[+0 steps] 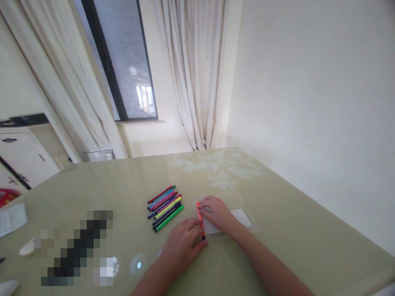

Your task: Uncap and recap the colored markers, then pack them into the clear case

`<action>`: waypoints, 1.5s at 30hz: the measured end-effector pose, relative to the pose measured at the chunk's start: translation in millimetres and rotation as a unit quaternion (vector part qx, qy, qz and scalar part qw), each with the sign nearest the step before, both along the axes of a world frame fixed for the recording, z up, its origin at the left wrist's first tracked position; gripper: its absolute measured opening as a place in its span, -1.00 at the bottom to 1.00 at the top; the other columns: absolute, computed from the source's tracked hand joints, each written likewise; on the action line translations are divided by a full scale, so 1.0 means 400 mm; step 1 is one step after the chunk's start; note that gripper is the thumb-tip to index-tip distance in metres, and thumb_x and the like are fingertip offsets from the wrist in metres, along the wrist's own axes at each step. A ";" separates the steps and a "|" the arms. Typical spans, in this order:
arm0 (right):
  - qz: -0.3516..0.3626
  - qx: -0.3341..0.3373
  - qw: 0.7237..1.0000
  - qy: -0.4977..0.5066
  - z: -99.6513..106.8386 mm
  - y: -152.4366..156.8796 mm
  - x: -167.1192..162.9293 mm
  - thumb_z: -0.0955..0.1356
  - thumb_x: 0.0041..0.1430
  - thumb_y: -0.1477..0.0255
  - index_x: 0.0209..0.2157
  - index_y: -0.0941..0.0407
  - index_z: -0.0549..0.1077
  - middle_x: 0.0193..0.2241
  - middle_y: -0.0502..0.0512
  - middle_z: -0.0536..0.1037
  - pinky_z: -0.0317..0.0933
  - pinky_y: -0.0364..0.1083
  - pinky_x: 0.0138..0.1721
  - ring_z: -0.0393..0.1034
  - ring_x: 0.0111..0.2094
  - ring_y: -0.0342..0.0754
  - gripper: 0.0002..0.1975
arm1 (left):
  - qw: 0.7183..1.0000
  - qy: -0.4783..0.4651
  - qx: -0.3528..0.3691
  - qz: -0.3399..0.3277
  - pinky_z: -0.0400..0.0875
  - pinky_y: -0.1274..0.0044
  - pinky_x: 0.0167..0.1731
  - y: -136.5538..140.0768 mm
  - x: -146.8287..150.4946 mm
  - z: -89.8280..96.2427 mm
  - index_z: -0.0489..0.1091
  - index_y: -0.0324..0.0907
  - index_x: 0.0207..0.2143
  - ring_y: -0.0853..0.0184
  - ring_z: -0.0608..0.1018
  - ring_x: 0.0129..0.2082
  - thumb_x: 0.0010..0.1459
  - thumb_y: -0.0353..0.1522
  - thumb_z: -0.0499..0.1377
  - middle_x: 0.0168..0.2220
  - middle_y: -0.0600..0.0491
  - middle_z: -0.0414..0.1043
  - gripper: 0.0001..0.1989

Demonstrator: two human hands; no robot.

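Observation:
An orange marker (203, 232) with a black end lies at the left side of a clear plastic case (253, 225). My left hand (182, 241) grips its near end between thumb and fingers. At the far end of the same marker, my right hand (217, 210) has its fingers closed on it, with the palm over the case. Part of a white card (242, 218) shows inside the case beneath my right wrist. To the left of the case, several coloured markers (165, 209) lie side by side in a slanted row, a green one nearest me.
The glossy pale green table (293, 242) has its right edge along the wall. A blurred-out dark patch (77, 248) covers the left part of the table. A pale packet (12, 220) and a red object (8, 196) sit at the far left. Curtains hang beyond the table.

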State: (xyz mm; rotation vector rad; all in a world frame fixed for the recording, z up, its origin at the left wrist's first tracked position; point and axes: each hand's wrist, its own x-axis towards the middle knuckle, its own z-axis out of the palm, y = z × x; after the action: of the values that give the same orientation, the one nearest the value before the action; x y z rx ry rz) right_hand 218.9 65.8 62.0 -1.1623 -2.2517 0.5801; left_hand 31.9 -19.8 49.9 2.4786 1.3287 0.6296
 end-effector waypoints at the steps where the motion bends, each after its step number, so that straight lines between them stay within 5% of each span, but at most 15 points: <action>1: 0.002 0.000 1.000 -0.006 0.002 -0.002 0.002 0.41 0.24 0.54 -0.25 0.08 0.66 -0.20 0.10 0.67 0.27 -0.08 -0.01 0.51 -0.11 0.00 -0.85 | 1.000 -0.007 0.008 -0.006 0.44 0.33 0.11 0.002 -0.003 0.002 0.51 -0.05 -0.08 0.16 0.53 0.06 0.26 -0.31 0.29 0.10 0.01 0.50 -0.83; 3: -0.002 0.005 1.000 -0.012 0.006 -0.004 0.005 0.41 0.26 0.52 -0.22 0.08 0.66 -0.20 0.11 0.66 0.27 -0.08 -0.02 0.50 -0.11 0.00 -0.85 | 0.999 -0.031 0.029 0.004 0.42 0.37 0.11 0.011 -0.018 0.007 0.48 -0.04 -0.03 0.20 0.52 0.07 0.36 -0.28 0.17 0.09 0.01 0.49 -0.82; 6: -0.028 0.011 1.000 -0.001 0.007 -0.003 0.012 0.40 0.28 0.48 -0.18 0.10 0.64 -0.21 0.12 0.65 0.27 -0.08 -0.04 0.50 -0.13 0.00 -0.86 | 0.990 -0.038 0.070 0.120 0.43 0.35 0.04 0.037 -0.062 0.014 0.48 -0.09 -0.09 0.20 0.53 -0.02 0.43 -0.31 0.03 -0.05 -0.03 0.52 -0.77; 8: -0.042 0.011 0.999 0.008 0.005 -0.001 0.015 0.39 0.29 0.48 -0.16 0.11 0.63 -0.22 0.13 0.65 0.28 -0.07 -0.06 0.50 -0.16 -0.01 -0.85 | 0.974 0.002 0.089 0.209 0.42 0.28 0.01 0.054 -0.096 0.016 0.49 -0.12 -0.19 0.12 0.52 -0.06 0.38 -0.33 0.07 -0.14 -0.04 0.51 -0.81; 11: -0.040 0.016 0.999 0.014 0.002 0.000 0.016 0.38 0.30 0.48 -0.17 0.11 0.63 -0.21 0.13 0.65 0.28 -0.06 -0.05 0.51 -0.16 -0.01 -0.84 | 0.962 0.058 0.077 0.257 0.39 0.27 -0.01 0.067 -0.130 0.013 0.49 -0.13 -0.24 0.08 0.50 -0.06 0.29 -0.35 0.17 -0.18 -0.04 0.50 -0.90; 15: -0.035 0.027 0.999 0.031 0.005 -0.003 0.013 0.37 0.30 0.47 -0.19 0.10 0.63 -0.20 0.15 0.65 0.29 -0.03 -0.02 0.50 -0.13 0.02 -0.84 | 0.971 0.039 0.037 0.233 0.37 0.30 -0.03 0.070 -0.134 0.003 0.49 -0.14 -0.27 0.10 0.51 -0.09 0.30 -0.32 0.15 -0.20 -0.03 0.51 -0.86; 20: -0.030 -0.024 0.991 0.128 0.019 -0.012 0.000 0.37 0.31 0.34 -0.16 0.08 0.63 -0.22 0.14 0.67 0.36 -0.04 -0.12 0.52 -0.21 0.00 -0.80 | 0.971 -0.121 -0.012 0.204 0.38 0.39 -0.18 0.065 -0.102 0.012 0.43 -0.13 -0.23 0.19 0.55 -0.25 0.40 -0.19 -0.03 -0.30 0.02 0.53 -0.69; 25: 0.024 -0.169 0.939 0.297 0.025 -0.021 -0.025 0.45 0.18 0.18 -0.20 0.10 0.62 -0.30 0.09 0.68 0.39 -0.05 -0.16 0.55 -0.25 0.00 -0.71 | 0.966 -0.206 -0.066 0.143 0.30 0.50 -0.37 0.039 -0.051 0.036 0.44 -0.14 -0.38 0.29 0.47 -0.47 0.43 -0.07 -0.11 -0.49 0.10 0.45 -0.50; 28: 0.025 -0.204 0.915 0.347 0.031 -0.020 -0.030 0.48 0.12 0.16 -0.31 0.12 0.60 -0.44 0.04 0.63 0.37 -0.07 -0.26 0.52 -0.37 -0.04 -0.70 | 0.958 -0.239 -0.105 0.121 0.27 0.54 -0.45 0.027 -0.036 0.038 0.51 -0.16 -0.25 0.33 0.43 -0.52 0.43 -0.04 -0.09 -0.50 0.11 0.45 -0.49; 32: -0.036 -0.193 0.890 0.412 0.043 -0.008 -0.019 0.50 0.06 0.16 -0.30 0.13 0.56 -0.48 0.03 0.62 0.36 -0.08 -0.31 0.51 -0.42 -0.06 -0.68 | 0.955 -0.251 -0.119 0.103 0.30 0.55 -0.46 0.025 -0.037 0.037 0.49 -0.15 0.00 0.34 0.49 -0.48 0.39 -0.05 0.02 -0.32 0.06 0.58 -0.56; 39: -0.061 -0.204 0.876 0.432 0.052 -0.009 -0.011 0.55 -0.02 0.20 -0.24 0.11 0.54 -0.38 0.08 0.66 0.35 -0.07 -0.26 0.56 -0.31 0.00 -0.64 | 0.962 -0.218 -0.122 0.115 0.32 0.50 -0.41 0.018 -0.032 0.033 0.57 -0.17 -0.14 0.30 0.51 -0.53 0.44 -0.03 -0.08 -0.52 0.09 0.52 -0.46; 45: -0.063 -0.200 0.879 0.428 0.054 -0.007 -0.006 0.52 0.02 0.18 -0.23 0.10 0.54 -0.34 0.11 0.68 0.35 -0.07 -0.28 0.58 -0.30 0.01 -0.65 | 0.970 -0.202 -0.110 0.084 0.37 0.50 -0.35 0.011 -0.025 0.029 0.56 -0.13 -0.10 0.28 0.55 -0.42 0.45 -0.05 -0.08 -0.40 0.05 0.57 -0.50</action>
State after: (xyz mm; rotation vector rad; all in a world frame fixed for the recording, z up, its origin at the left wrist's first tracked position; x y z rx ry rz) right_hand 216.5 63.1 83.5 -0.9422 -1.3160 1.2540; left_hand 22.0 -15.4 61.6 1.9452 1.3647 0.9146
